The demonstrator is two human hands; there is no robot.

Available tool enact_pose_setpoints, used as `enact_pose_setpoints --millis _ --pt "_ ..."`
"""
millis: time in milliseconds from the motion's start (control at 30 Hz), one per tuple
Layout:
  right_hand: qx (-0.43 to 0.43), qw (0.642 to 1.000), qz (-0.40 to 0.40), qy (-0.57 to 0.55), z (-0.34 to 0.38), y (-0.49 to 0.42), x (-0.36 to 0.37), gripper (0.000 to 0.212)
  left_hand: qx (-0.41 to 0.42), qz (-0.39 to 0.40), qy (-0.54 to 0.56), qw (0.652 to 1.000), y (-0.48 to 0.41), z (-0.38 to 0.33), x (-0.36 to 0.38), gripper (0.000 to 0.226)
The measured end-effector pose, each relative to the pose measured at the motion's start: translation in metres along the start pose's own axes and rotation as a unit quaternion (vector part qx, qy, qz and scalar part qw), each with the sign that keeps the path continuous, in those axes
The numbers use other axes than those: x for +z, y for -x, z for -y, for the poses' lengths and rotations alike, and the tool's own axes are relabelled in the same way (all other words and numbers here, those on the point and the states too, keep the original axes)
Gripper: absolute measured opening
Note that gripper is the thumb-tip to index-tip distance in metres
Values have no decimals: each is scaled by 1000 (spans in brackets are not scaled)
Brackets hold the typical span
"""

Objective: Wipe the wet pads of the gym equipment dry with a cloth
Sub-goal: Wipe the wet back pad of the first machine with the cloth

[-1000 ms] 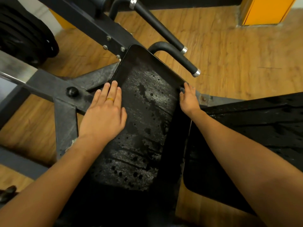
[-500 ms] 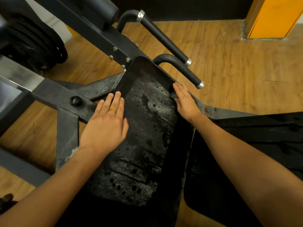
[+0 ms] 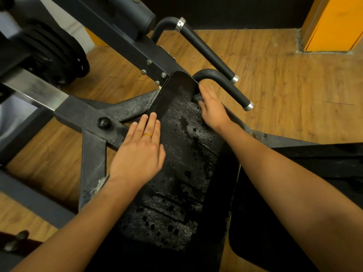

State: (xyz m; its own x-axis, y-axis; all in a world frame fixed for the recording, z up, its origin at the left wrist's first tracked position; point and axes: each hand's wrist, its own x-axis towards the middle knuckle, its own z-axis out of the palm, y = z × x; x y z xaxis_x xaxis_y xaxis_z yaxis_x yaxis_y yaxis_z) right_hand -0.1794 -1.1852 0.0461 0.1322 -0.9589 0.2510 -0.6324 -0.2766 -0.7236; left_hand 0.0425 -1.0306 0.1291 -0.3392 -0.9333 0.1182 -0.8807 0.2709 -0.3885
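Observation:
A long black perforated pad of the gym machine runs from the bottom centre up to the handles, and wet patches and droplets glisten on it. My left hand, with a gold ring, lies flat with straight fingers on the pad's left edge. Near the pad's top right corner, my right hand presses down with fairly straight fingers. A small dark bunched cloth peeks out from under them; most of it is hidden.
Two black padded handles with chrome ends stick out just beyond my right hand. The dark steel frame crosses on the left, with weight plates behind it. A second black pad lies at the right over wooden floor.
My right hand has slid up the pad's right edge toward the top corner beside the handle. My left hand has stayed flat on the left edge.

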Motion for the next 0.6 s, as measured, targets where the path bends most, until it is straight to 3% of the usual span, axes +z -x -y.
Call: enact_pose_setpoints --millis 234,601 --pt "-95 995 20 13 74 -66 11 55 2 6 -5 1000 0 0 -1 67" --pt "-24 1000 3 10 -17 7 4 57 6 4 -4 1000 0 1 2 66"
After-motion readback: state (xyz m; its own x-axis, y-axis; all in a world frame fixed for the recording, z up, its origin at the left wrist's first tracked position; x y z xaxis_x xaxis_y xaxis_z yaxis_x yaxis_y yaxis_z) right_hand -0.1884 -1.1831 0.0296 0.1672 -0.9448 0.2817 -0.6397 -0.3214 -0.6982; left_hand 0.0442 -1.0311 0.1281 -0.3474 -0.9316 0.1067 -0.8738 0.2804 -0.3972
